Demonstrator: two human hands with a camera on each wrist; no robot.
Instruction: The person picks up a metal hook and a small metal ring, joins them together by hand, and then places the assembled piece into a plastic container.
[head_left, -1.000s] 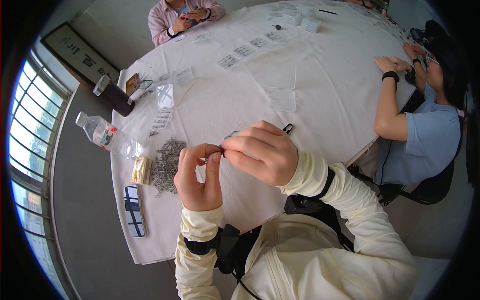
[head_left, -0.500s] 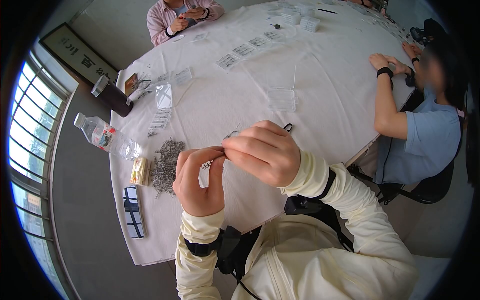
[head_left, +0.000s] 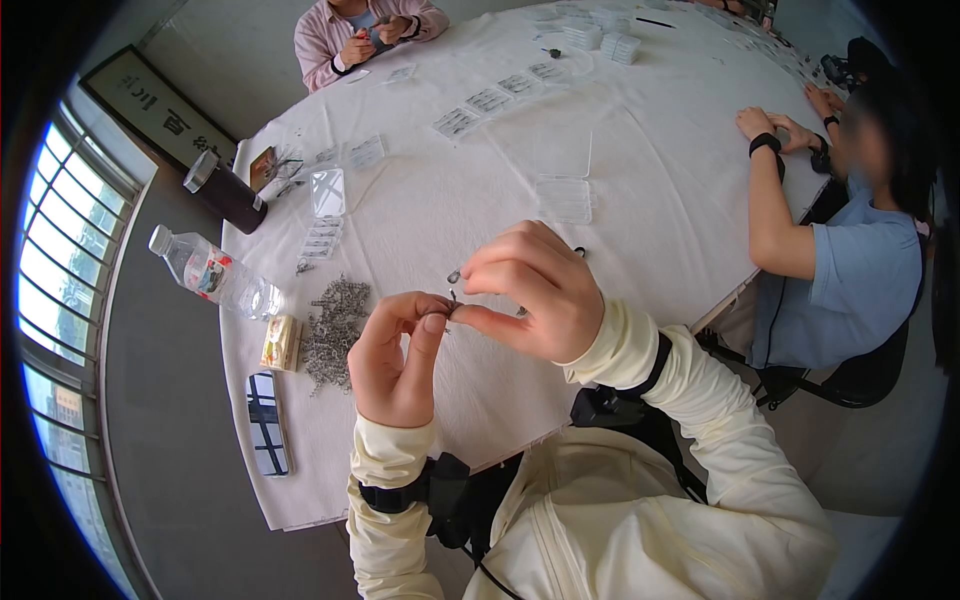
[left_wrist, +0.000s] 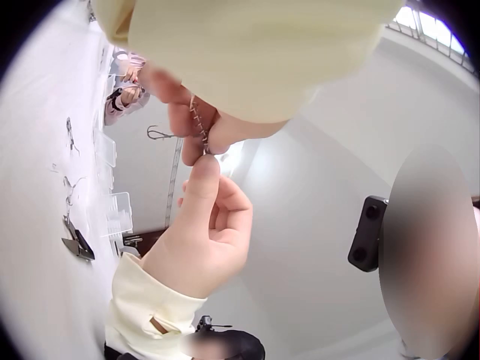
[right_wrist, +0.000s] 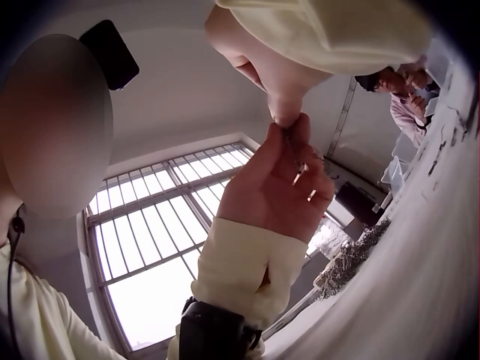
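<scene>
My left hand (head_left: 395, 360) pinches a small metal piece between its thumb and fingertips. A treble hook (left_wrist: 156, 133) sticks out from those fingers. Along them, in the left wrist view, lies a thin segmented metal strip (left_wrist: 199, 124), its lower end partly hidden by fingertips. My right hand (head_left: 530, 290) faces it from the right. Its thumb (left_wrist: 202, 176) touches the left fingertips at the strip's end, while its other fingers are parted from the thumb, close beside the hook. In the right wrist view the left hand (right_wrist: 270, 187) shows from below, the strip partly in its palm.
A pile of small metal parts (head_left: 335, 335) lies left of my hands, near a tissue pack (head_left: 283, 342), phone (head_left: 268, 422), water bottle (head_left: 215, 272) and dark thermos (head_left: 228, 195). Clear plastic boxes (head_left: 565, 200) stand farther back. Two people sit around the white-covered table (head_left: 660, 210).
My right fingers have lifted away from the thumb, opening a gap where they were pinched at the left fingertips. The hook now shows in that gap. The left hand stays nearly in place.
</scene>
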